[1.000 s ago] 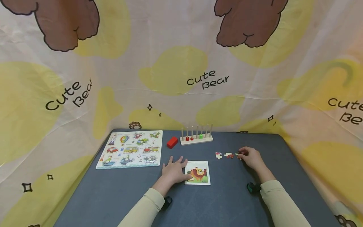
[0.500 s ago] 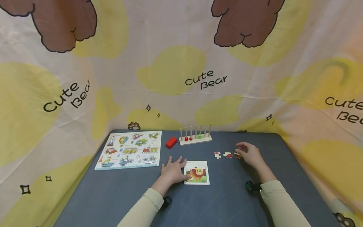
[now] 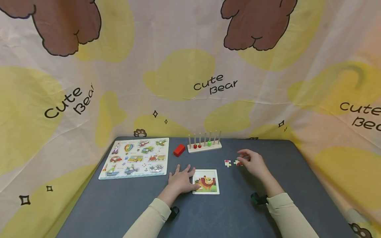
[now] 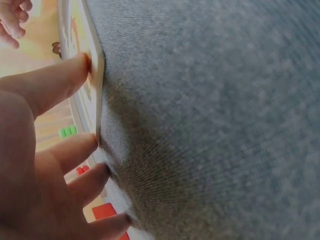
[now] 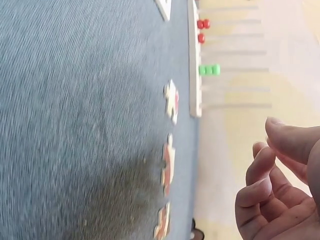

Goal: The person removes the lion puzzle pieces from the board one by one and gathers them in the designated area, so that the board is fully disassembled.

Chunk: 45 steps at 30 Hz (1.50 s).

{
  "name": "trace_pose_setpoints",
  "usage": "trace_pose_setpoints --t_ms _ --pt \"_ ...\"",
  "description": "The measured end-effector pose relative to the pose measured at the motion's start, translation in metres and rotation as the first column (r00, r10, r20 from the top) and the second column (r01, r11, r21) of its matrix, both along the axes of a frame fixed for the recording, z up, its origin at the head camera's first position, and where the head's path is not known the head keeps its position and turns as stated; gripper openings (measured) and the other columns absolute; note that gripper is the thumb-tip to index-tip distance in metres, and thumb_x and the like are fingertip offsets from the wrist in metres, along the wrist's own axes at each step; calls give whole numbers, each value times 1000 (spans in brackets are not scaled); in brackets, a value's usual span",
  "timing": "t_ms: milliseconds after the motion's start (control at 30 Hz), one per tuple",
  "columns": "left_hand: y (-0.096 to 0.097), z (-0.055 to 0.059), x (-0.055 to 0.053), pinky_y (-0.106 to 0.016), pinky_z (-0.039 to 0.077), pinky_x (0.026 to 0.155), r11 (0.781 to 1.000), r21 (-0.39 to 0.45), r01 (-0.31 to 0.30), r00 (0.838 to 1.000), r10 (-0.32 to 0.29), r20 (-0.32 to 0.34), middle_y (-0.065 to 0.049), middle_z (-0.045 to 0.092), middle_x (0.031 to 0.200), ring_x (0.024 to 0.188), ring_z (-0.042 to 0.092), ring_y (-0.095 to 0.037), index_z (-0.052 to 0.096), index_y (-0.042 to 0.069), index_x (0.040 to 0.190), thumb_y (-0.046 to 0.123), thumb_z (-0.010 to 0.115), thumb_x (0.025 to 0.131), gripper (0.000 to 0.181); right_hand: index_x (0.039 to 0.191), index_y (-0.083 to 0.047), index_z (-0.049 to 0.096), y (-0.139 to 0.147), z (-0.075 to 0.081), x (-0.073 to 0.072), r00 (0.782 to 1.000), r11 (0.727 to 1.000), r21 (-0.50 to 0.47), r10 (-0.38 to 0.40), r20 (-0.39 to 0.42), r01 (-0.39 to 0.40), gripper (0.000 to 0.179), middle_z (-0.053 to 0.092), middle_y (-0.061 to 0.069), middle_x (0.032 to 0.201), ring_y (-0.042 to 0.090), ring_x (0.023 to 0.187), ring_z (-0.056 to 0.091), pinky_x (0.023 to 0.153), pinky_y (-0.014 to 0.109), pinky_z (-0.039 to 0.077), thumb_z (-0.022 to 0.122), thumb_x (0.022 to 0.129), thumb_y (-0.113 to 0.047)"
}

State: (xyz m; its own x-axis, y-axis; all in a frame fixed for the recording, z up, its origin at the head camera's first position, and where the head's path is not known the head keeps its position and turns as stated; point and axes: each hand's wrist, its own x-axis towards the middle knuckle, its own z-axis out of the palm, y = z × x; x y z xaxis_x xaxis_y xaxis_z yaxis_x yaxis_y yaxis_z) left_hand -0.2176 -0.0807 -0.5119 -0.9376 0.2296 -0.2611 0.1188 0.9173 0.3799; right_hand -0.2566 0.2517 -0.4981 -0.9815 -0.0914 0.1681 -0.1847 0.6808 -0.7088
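A square lion puzzle in a white frame (image 3: 209, 185) lies on the dark table. My left hand (image 3: 180, 181) is spread at its left side; the thumb rests on the puzzle and the index fingertip touches its edge. Toward the right, my right hand (image 3: 253, 165) hovers above a row of loose jigsaw pieces, its fingers loosely bent with nothing between them. The left piece (image 3: 227, 163) and middle piece (image 3: 237, 163) show in the head view. A third piece (image 5: 162, 222) appears only in the right wrist view, since the hand covers it from the head.
A white vehicle puzzle board (image 3: 135, 158) occupies the table's left back. Beside it are a red block (image 3: 179, 150) and a wooden peg stand (image 3: 204, 147) with red and green beads. Behind the table hangs a bear-print cloth (image 3: 178, 72).
My right hand has come away from the third jigsaw piece and shifted left over the row. The left hand stays on the lion puzzle. The head view has shifted slightly.
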Motion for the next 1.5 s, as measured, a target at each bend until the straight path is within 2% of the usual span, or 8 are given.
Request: trace_pose_setpoints --t_ms 333,600,867,1200,1500 --pt "0 0 2 -75 18 114 1000 21 -3 1000 3 -1 -4 35 164 153 14 -47 46 24 153 56 75 82 83 122 -6 68 -34 5 8 999 999 -1 32 3 -32 29 69 8 100 18 74 57 58 29 48 72 94 -17" --pt "0 0 3 -74 19 114 1000 9 -4 1000 5 -5 -4 35 164 153 15 -46 46 25 153 57 75 82 83 121 -6 69 -53 2 9 999 999 -10 41 22 -41 32 69 5 98 18 75 57 59 28 48 75 92 -17" --pt "1 -2 2 -74 19 114 1000 -1 -8 1000 8 -4 -4 36 163 153 15 -47 47 26 153 58 75 81 83 119 -6 71 -70 -2 12 995 995 -14 96 0 -96 28 69 2 95 15 74 56 60 26 48 75 92 -14" --pt "0 -3 1 -75 19 113 1000 -6 -17 1000 17 -20 -4 37 163 153 16 -47 48 26 152 59 76 80 84 118 -8 71 -97 -5 21 991 990 -53 129 31 -128 25 68 0 96 14 70 55 56 28 47 72 94 -14" --pt "0 -4 1 -75 20 113 1000 -1 -20 1000 20 -23 -4 37 163 153 16 -47 49 26 151 59 76 80 83 115 -8 72 -117 -12 27 982 982 -43 185 36 -184 21 69 -2 95 11 70 56 59 26 49 72 94 -12"
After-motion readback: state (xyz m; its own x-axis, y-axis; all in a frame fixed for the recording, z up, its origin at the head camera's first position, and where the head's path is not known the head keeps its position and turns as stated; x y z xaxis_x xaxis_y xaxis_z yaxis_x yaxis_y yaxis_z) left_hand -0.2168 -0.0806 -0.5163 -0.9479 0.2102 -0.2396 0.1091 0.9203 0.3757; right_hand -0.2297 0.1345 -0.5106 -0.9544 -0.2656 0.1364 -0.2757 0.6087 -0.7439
